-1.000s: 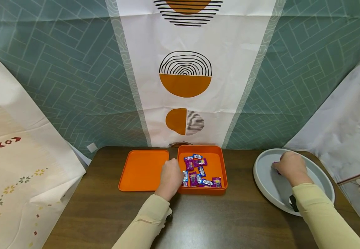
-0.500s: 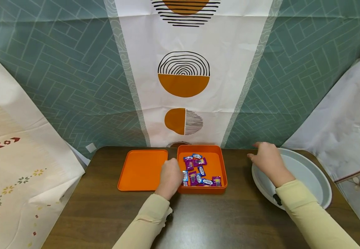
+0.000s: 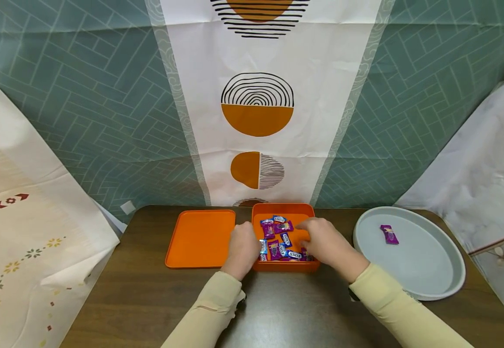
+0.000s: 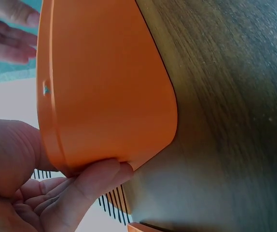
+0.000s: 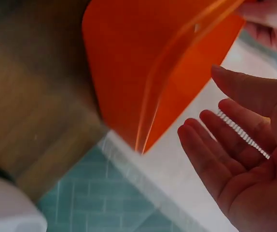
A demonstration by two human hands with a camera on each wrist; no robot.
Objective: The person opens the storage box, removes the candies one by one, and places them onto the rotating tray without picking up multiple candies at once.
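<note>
My left hand (image 3: 241, 249) grips the left side of an open orange box (image 3: 284, 267). In the left wrist view, that hand's thumb and fingers (image 4: 97, 176) pinch the box wall at a corner. Inside the box lie several small wrapped candies, some in purple wrappers (image 3: 269, 230), others in blue and white ones (image 3: 285, 239). My right hand (image 3: 328, 244) hovers over the box's right side, partly covering it. From the right wrist, its thumb and fingers (image 5: 201, 154) show apart with nothing between them, beside the box rim.
A round grey tray (image 3: 413, 275) stands at the right with a single purple candy (image 3: 389, 235) in it. To the box's left lies a shallow orange rectangular tray (image 3: 201, 239). A patterned cloth (image 3: 258, 116) hangs behind the wooden table (image 3: 278, 314).
My right hand has left the grey tray, leaving a purple candy there, and moved left over the orange box. The box has shifted slightly right. My left hand keeps its grip.
</note>
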